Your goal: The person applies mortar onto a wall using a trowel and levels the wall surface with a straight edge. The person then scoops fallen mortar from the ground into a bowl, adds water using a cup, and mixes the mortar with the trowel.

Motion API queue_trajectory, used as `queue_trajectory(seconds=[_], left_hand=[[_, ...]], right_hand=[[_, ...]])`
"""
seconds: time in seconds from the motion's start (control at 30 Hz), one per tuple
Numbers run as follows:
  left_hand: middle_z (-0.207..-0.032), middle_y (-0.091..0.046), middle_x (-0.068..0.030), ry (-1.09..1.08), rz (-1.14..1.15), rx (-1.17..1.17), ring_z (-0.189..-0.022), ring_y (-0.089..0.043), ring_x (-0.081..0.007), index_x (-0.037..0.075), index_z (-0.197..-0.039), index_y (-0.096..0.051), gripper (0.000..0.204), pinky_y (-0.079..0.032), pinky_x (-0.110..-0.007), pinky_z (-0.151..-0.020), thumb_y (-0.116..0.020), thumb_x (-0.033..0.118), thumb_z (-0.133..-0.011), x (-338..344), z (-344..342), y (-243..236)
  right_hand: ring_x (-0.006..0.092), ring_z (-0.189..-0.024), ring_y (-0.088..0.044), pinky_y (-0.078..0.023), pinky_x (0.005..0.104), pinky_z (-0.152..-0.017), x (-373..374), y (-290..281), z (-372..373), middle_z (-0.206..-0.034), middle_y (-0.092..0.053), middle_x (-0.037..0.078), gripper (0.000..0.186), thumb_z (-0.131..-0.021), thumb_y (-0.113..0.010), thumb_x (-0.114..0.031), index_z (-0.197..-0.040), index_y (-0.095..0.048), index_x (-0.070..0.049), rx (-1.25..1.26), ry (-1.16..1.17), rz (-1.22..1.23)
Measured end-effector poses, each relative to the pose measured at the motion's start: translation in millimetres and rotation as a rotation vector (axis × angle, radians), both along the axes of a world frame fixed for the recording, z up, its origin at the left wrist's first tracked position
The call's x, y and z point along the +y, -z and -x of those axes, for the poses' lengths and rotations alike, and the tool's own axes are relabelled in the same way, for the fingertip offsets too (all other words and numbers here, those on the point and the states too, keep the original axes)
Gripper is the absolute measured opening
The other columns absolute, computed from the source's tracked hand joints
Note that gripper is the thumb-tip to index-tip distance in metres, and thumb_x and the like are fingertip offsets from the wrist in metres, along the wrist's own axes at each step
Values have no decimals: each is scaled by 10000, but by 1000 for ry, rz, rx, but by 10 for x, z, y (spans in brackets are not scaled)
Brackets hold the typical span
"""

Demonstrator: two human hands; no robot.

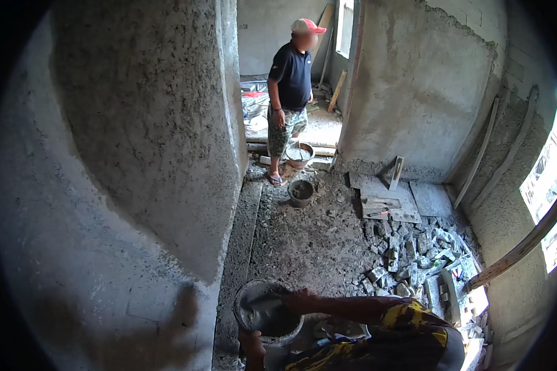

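A round dark bucket (283,334) is in front of me at the lower middle, with wet grey mortar (260,305) showing inside. My left hand (251,342) grips its near left rim. Over the bucket's right side, my right hand (301,301) is closed, its fingers reaching past the rim. A pale grey shape lies beside those fingers; whether it is a tool or mortar I cannot make out. My right arm comes in from the right in a black and yellow sleeve.
A co-worker (289,80) in a cap stands in the doorway, beside a mortar bucket (299,154). A smaller bucket (301,193) sits nearer. Broken rubble (408,256), boards (432,199) and a hand float (397,173) lie right. A plastered wall (148,123) rises left; a wooden pole (517,247) slants at right.
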State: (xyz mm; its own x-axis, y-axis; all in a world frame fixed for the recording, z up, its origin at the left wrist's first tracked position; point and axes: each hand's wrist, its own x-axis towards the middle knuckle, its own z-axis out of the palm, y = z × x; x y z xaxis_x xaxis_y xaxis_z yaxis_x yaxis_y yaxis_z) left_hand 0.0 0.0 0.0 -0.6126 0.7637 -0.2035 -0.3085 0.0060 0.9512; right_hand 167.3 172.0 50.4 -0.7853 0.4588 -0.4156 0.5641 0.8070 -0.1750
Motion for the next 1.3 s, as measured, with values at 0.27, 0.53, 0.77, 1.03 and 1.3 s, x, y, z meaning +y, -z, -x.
queue_trajectory(seconds=[0.27, 0.53, 0.77, 1.03, 1.3], left_hand=[[-1047, -575, -85, 38, 139, 79, -957, -540, -232, -19, -1107, -521, 583, -419, -321, -853, -534, -1, -525, 67, 1047, -98], [-774, -609, -175, 43, 140, 336, -719, -568, -275, -67, -857, -553, 297, -449, -375, -681, -550, 71, -594, -157, 1464, 164], [-723, -597, -168, 166, 233, 433, -647, -555, -249, -44, -977, -549, 330, -439, -382, -598, -537, 107, -683, 97, 1208, -413], [-984, -609, -88, 187, 173, 25, -895, -559, -180, 12, -1138, -517, 446, -422, -302, -826, -533, 62, -696, -12, 716, -479], [-969, -581, -66, 46, 217, 40, -861, -556, -216, 21, -1112, -518, 489, -438, -324, -801, -553, 53, -625, 128, 24, -297]], right_hand=[[297, -798, -658, -532, 458, -606, -297, 51, 1209, -847, -662, 133, 206, -779, -523, -207, -886, -646, -82, -186, 63, 27], [284, -784, -661, -536, 434, -606, -141, 15, 1530, -857, -663, 123, 255, -731, -591, -238, -918, -650, -75, -126, 87, -45], [137, -437, -420, -400, 311, -379, 189, -192, 1052, -579, -471, 51, 263, -878, -503, -322, -874, -593, -74, -225, 547, 887], [140, -460, -525, -434, 299, -409, -229, -250, 291, -581, -513, 43, 234, -848, -538, -239, -983, -517, -48, 85, 488, 1102], [122, -530, -536, -435, 283, -449, -219, 196, -596, -658, -536, 38, 301, -812, -593, -243, -1011, -490, -42, 421, 431, 1002]])
